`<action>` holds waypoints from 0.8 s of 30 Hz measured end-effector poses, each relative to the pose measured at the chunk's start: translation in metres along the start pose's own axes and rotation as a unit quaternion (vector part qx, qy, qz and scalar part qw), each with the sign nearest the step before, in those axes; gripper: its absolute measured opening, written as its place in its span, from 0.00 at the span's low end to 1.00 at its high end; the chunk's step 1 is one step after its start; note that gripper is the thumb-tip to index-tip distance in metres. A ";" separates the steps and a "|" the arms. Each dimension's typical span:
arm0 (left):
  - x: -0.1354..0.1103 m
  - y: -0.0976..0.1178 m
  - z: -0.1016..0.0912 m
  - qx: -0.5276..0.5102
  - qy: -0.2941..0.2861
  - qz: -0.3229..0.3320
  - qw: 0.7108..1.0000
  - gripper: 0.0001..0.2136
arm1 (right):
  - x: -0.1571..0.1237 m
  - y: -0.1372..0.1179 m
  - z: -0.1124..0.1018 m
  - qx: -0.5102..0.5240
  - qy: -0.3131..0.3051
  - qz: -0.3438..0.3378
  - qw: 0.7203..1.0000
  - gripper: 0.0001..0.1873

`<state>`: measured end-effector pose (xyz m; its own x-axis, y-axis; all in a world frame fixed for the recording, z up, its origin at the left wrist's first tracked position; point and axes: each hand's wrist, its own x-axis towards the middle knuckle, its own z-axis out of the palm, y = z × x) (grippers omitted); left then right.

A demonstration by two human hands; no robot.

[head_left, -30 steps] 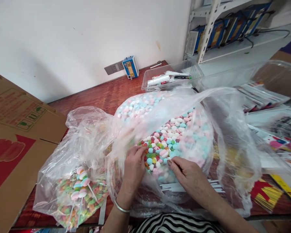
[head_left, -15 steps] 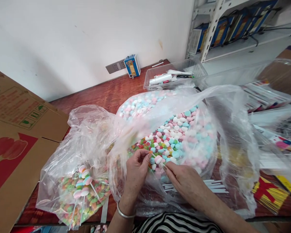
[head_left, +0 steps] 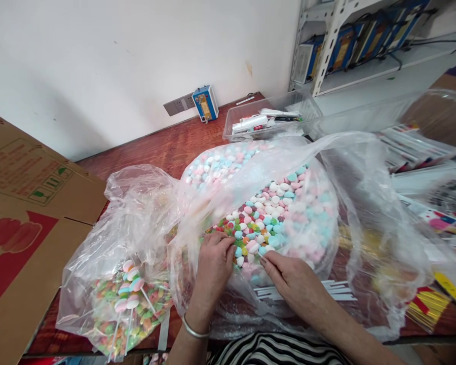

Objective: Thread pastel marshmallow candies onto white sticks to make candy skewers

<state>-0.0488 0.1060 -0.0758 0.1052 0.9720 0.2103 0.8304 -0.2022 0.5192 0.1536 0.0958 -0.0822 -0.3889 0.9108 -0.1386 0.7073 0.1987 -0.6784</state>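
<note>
My right hand [head_left: 294, 279] pinches a thin white lollipop stick [head_left: 261, 255] between thumb and forefinger. A pink-and-white marshmallow candy [head_left: 253, 247] is at the stick's far end. To the left, my left hand [head_left: 215, 261] rests its curled fingers on the colourful gummies [head_left: 228, 223]; whatever its fingertips grip is hidden. Both hands are over an opened clear plastic bag [head_left: 247, 177] holding pastel pink, blue and white candies [head_left: 277, 200]. Several candy skewers [head_left: 131, 286] on white sticks lie on another clear bag [head_left: 137, 213] with fruit-coloured gummies inside.
Loose white sticks [head_left: 340, 290] lie near my right forearm. A cardboard box [head_left: 34, 203] stands at left. Behind the candy are a clear plastic bin [head_left: 315, 109] and a blue device [head_left: 205, 104] by the wall. Gold twist ties [head_left: 427, 309] lie at right on the wooden table [head_left: 148, 147].
My left hand has moved from the stick's tip down onto the gummies, and the orange piece at its fingertips is no longer visible there. My right hand has shifted slightly right with the stick.
</note>
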 end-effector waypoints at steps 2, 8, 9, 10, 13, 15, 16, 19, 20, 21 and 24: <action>0.000 0.003 0.001 -0.011 0.003 -0.005 1.000 0.06 | -0.001 -0.002 -0.002 -0.013 -0.006 -0.001 1.000 0.17; -0.003 0.008 0.001 -0.229 0.031 -0.152 0.961 0.03 | -0.004 -0.005 -0.004 -0.034 -0.033 -0.009 0.999 0.16; -0.003 0.008 0.001 -0.264 0.026 -0.168 0.949 0.02 | -0.004 -0.006 -0.004 -0.036 -0.036 -0.009 0.999 0.17; -0.003 0.009 0.002 -0.292 0.021 -0.178 0.939 0.03 | -0.005 -0.006 -0.004 -0.036 -0.038 -0.008 0.999 0.17; -0.002 0.009 0.004 -0.331 0.020 -0.197 0.923 0.04 | -0.006 -0.007 -0.005 -0.031 -0.040 -0.004 0.999 0.16; -0.002 0.010 0.005 -0.342 0.020 -0.203 0.917 0.04 | -0.006 -0.008 -0.005 -0.025 -0.042 -0.003 0.999 0.16; -0.002 0.010 0.005 -0.348 0.020 -0.206 0.914 0.04 | -0.007 -0.008 -0.005 -0.022 -0.043 -0.002 0.999 0.16; -0.003 0.012 0.006 -0.365 0.015 -0.211 0.907 0.05 | -0.007 -0.008 -0.006 -0.014 -0.043 0.000 0.999 0.16; -0.004 0.012 0.006 -0.369 0.014 -0.208 0.906 0.05 | -0.007 -0.008 -0.006 -0.012 -0.041 0.000 0.999 0.16; -0.004 0.013 0.006 -0.371 0.013 -0.204 0.906 0.04 | -0.007 -0.008 -0.006 -0.009 -0.039 -0.001 0.999 0.16; -0.006 0.013 0.007 -0.379 0.014 -0.186 0.906 0.04 | -0.006 -0.007 -0.005 0.014 -0.024 -0.006 1.000 0.16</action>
<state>-0.0349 0.0984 -0.0756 -0.1274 0.9885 -0.0820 0.1890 0.1053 0.9763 0.1543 0.0905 -0.0732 -0.4251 0.8901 -0.1647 0.6865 0.1984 -0.6996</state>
